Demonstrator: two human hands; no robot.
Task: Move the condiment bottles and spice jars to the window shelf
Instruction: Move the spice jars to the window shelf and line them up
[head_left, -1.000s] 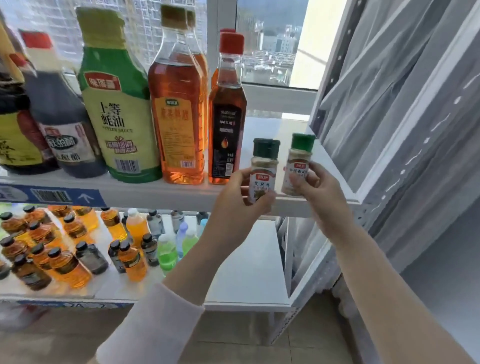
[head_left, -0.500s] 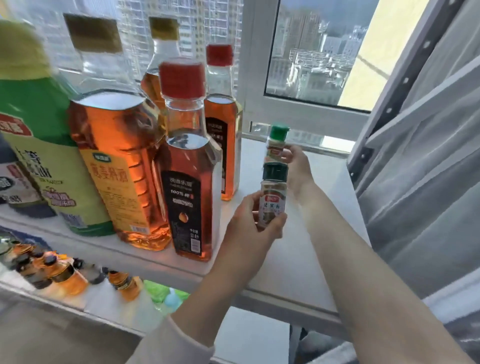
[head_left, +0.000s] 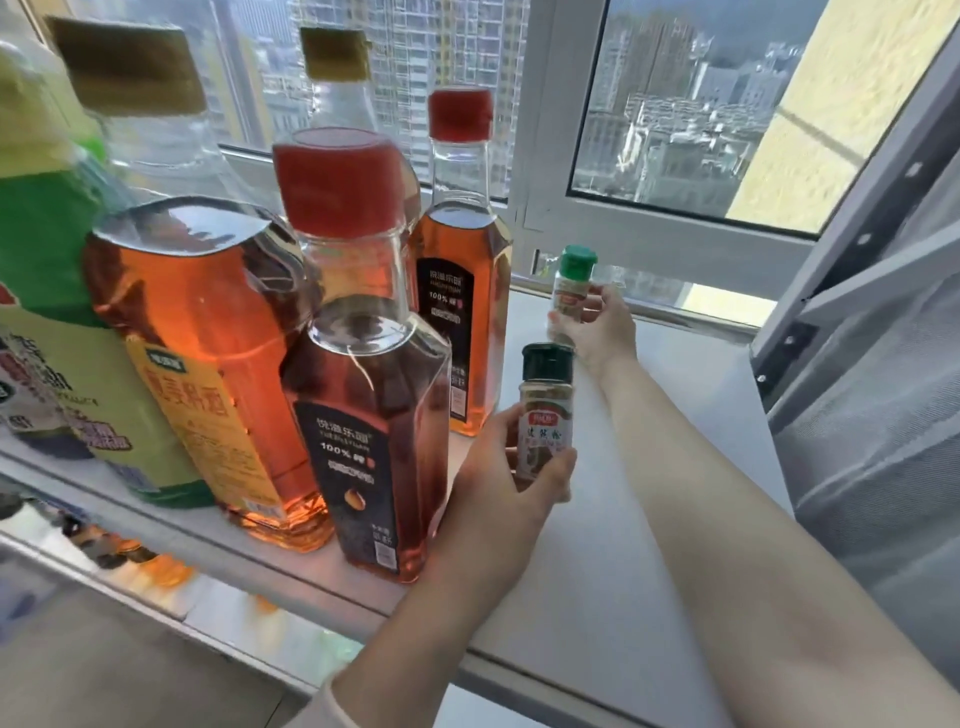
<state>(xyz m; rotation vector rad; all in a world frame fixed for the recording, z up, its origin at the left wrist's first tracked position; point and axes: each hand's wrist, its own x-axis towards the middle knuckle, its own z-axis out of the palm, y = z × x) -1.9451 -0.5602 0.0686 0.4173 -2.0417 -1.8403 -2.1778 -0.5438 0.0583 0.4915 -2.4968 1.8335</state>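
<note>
Two small spice jars are in my hands over the white window shelf (head_left: 649, 467). My left hand (head_left: 498, 478) grips a jar with a dark green cap (head_left: 546, 410), upright beside the near red-capped oil bottle (head_left: 369, 374). My right hand (head_left: 597, 327) reaches further back and holds a jar with a bright green cap (head_left: 571, 283), upright close to the window frame; whether it touches the shelf is hidden by my fingers. A second red-capped oil bottle (head_left: 460, 270) stands behind.
A big amber bottle (head_left: 202, 338) and a green-labelled sauce bottle (head_left: 47, 291) fill the shelf's left part. The window frame (head_left: 649, 228) bounds the back, a grey curtain and rack post (head_left: 857, 312) the right. A lower shelf with small bottles (head_left: 130, 556) shows below.
My right hand has carried the bright-green-capped jar back towards the window. The left hand has brought its jar over the shelf beside the oil bottle. The view moved closer.
</note>
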